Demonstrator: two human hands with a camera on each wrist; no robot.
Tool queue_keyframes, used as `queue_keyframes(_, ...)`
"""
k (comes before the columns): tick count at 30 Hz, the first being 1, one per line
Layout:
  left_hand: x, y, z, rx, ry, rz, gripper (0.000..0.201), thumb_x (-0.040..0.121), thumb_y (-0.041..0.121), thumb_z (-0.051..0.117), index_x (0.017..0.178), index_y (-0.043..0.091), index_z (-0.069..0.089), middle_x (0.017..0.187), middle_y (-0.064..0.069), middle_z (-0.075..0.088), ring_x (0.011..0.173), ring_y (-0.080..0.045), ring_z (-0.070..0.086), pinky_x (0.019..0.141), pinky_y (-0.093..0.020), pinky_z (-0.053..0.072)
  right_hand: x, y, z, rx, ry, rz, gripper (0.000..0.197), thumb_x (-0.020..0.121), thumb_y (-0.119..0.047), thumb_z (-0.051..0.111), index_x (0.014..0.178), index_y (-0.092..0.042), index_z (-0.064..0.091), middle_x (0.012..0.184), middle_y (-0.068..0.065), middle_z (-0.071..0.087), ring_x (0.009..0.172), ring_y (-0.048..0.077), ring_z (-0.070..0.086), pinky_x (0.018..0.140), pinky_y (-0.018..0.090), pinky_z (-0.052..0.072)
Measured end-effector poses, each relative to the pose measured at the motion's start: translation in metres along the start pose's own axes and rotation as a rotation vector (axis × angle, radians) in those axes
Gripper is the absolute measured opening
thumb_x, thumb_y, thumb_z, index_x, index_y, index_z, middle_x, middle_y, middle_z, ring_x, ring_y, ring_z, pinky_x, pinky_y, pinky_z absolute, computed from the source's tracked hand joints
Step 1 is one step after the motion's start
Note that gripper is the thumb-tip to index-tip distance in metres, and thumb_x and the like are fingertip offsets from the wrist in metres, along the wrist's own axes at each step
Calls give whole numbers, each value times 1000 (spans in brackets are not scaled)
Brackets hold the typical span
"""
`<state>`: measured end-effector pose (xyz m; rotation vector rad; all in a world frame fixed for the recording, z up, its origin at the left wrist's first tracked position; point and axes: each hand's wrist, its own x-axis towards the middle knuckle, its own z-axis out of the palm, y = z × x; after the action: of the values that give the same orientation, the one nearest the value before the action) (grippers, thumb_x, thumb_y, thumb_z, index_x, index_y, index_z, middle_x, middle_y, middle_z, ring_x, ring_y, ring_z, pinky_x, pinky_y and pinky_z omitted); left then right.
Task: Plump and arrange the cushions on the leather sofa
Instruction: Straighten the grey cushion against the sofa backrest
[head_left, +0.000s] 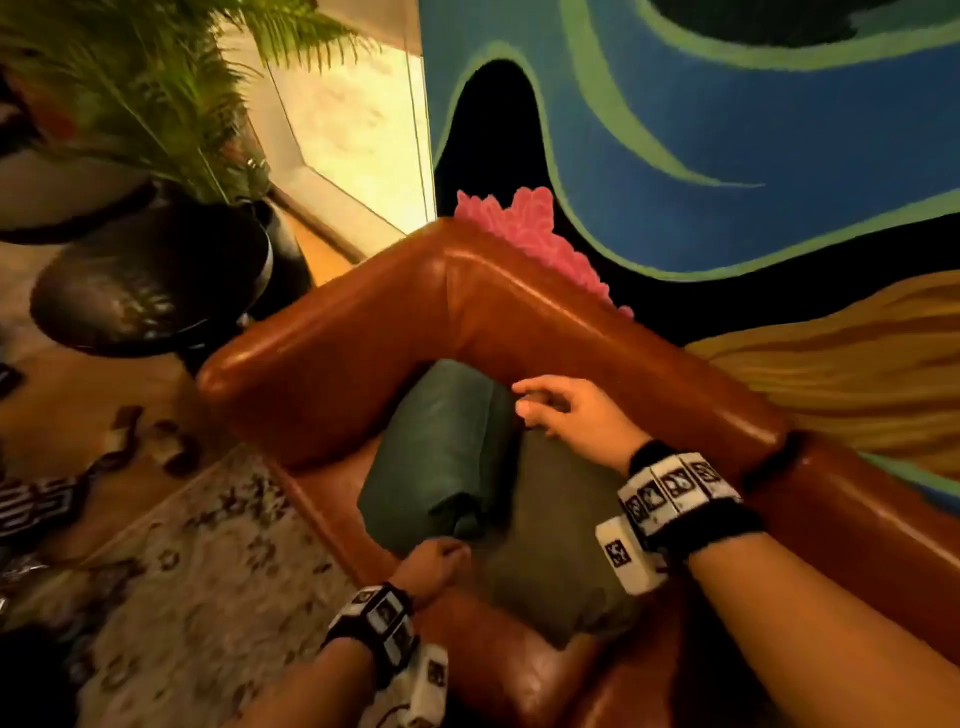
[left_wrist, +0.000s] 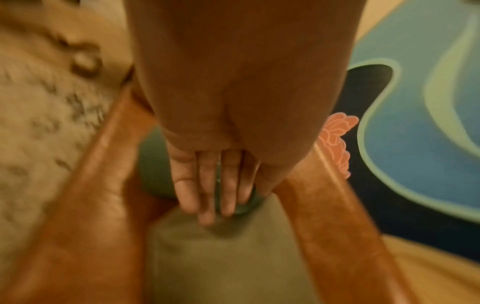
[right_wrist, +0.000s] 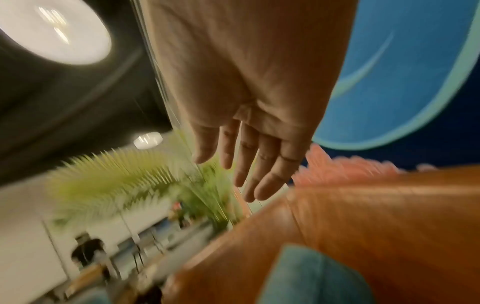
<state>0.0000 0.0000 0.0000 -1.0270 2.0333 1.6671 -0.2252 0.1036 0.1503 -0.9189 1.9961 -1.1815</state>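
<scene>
A dark green cushion stands upright in the corner of the brown leather sofa. An olive cushion lies on the seat beside it and leans toward the backrest. My left hand is at the dark green cushion's lower front corner. In the left wrist view its fingers lie straight on the dark green cushion, just above the olive cushion. My right hand hovers above the two cushions near the backrest. Its fingers are spread loosely and hold nothing.
A potted palm in a black pot stands just beyond the sofa arm. A patterned rug covers the floor at the left, with small dark items on the wood floor. A painted wall rises behind the backrest.
</scene>
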Motion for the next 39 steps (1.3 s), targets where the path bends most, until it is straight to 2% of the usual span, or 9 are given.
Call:
queue_keyframes(4,70,20,2,-316,-41,-160,20,100,40,55,97,21,60,93,4,60,83,-9,59,67,-26,53,110,69,38,-343,-99,245,41,92,-29,68,130,-17,63,126,4,68,119,21,62,105,37,46)
queue_keyframes(9,109,11,-27,-393,-57,-287,43,92,62,52,103,22,61,107,0,65,105,-22,69,74,-36,56,216,136,71,-414,-198,414,78,99,-50,48,158,-13,13,166,9,13,153,30,13,123,41,16)
queue_keyframes(14,109,-4,-108,-495,-11,-352,64,72,72,70,110,21,62,100,-14,76,77,-34,76,69,-40,62,254,164,99,-538,-286,475,82,76,-81,54,131,-21,56,134,4,56,127,36,49,104,50,41)
queue_keyframes(18,108,-2,-185,-562,121,-246,83,47,64,88,113,19,68,106,-24,73,78,-38,69,62,-36,57,283,124,106,-324,-226,264,46,90,-50,64,101,-5,66,107,17,69,102,33,64,82,37,46)
queue_keyframes(22,139,-1,-245,-667,301,-178,67,64,53,85,113,10,71,111,-18,74,97,-31,70,79,-41,54,315,91,115,-261,58,158,43,93,-46,61,115,-10,64,119,14,66,112,31,60,93,40,46)
queue_keyframes(28,181,-9,-238,-465,466,-266,17,99,19,60,87,7,57,68,-9,53,53,-13,53,34,-13,35,314,132,132,-519,-73,386,59,95,-47,55,145,-18,43,146,9,49,136,34,43,109,52,37)
queue_keyframes(33,192,-33,-243,-499,562,-237,12,95,24,64,95,12,63,88,-13,67,78,-23,60,65,-30,51,322,120,111,-125,-44,324,52,96,-15,60,146,-12,46,148,10,49,138,25,45,112,33,36)
queue_keyframes(36,185,-31,-246,-148,786,-207,29,91,40,66,108,17,65,108,-6,67,95,-20,62,88,-36,50,297,129,96,-5,-107,353,61,95,-9,61,151,-16,37,155,7,41,143,21,38,113,27,32)
queue_keyframes(39,170,-2,-230,115,715,92,27,97,42,58,92,16,65,91,-3,64,82,-18,58,78,-35,45,242,162,78,-99,27,461,60,94,-11,63,149,-23,42,151,6,46,139,25,44,114,35,36)
